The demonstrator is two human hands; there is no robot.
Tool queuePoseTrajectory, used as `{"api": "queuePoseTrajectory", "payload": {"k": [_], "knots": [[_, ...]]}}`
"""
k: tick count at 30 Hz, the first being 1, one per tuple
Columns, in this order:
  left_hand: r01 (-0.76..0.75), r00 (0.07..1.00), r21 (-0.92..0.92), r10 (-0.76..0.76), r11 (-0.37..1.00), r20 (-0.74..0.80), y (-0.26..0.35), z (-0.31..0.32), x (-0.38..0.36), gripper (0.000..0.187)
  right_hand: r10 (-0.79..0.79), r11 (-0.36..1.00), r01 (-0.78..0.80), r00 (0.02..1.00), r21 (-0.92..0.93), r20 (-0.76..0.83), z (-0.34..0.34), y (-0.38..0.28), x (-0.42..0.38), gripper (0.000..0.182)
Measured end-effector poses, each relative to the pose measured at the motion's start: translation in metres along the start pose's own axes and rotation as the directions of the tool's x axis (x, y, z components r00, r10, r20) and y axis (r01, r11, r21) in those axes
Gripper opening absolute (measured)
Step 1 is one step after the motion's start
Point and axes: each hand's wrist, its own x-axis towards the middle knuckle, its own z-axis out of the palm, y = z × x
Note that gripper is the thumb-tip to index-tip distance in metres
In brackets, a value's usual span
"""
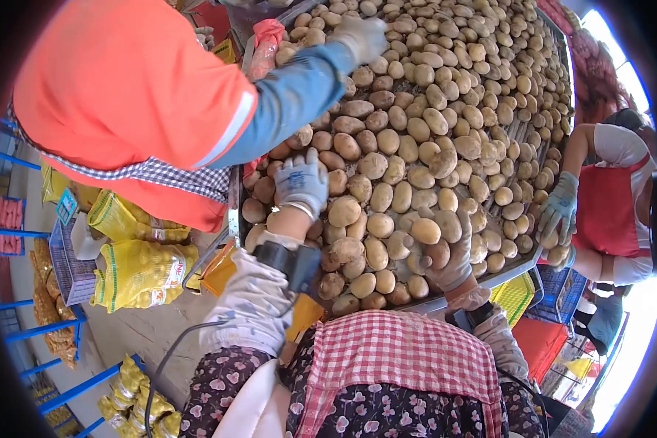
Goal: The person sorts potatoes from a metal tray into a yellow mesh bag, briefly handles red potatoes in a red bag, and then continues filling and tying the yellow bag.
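Observation:
A thick layer of potatoes (387, 142) covers the sorting table in front of me. My left hand (299, 185), in a pale grey-blue glove, lies over potatoes near the table's left side, with its fingers stretched out and apart. Close to the front edge, my right hand (456, 268), also gloved, curls around a few potatoes (436, 255). A lighter potato (425, 231) sits by its fingertips. Part of the right hand's grip is hidden by the potatoes.
At left, a co-worker in an orange vest (146, 80) reaches over the table with a gloved hand (359, 40). Another person's gloved hand (559, 208) is at the right edge. Yellow net bags (142, 274), a purple crate (73, 255) and blue crates (561, 292) stand around.

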Motion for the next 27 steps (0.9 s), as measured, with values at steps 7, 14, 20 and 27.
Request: {"api": "queuePoseTrajectory", "payload": {"k": [7,14,20,27], "knots": [[0.031,0.999,-0.194,-0.032,0.980,-0.001,-0.013,0.003,0.022,0.046,0.347,0.497,-0.385,0.910,0.778,0.229,-0.001,0.040,0.009,0.043],[-0.014,0.993,-0.409,-0.036,0.913,-0.116,-0.003,0.021,0.017,0.024,0.117,0.882,-0.240,0.945,0.406,0.306,0.006,0.005,0.017,0.063],[-0.414,0.903,-0.821,0.293,0.394,-0.315,0.067,-0.042,-0.034,0.039,0.282,0.383,-0.410,0.905,0.828,0.318,0.014,-0.022,0.016,0.051],[-0.141,0.986,0.045,0.145,0.989,-0.087,-0.028,-0.018,-0.015,0.048,-0.366,0.330,0.415,0.884,-0.848,0.290,-0.011,-0.029,0.004,0.051]]}}
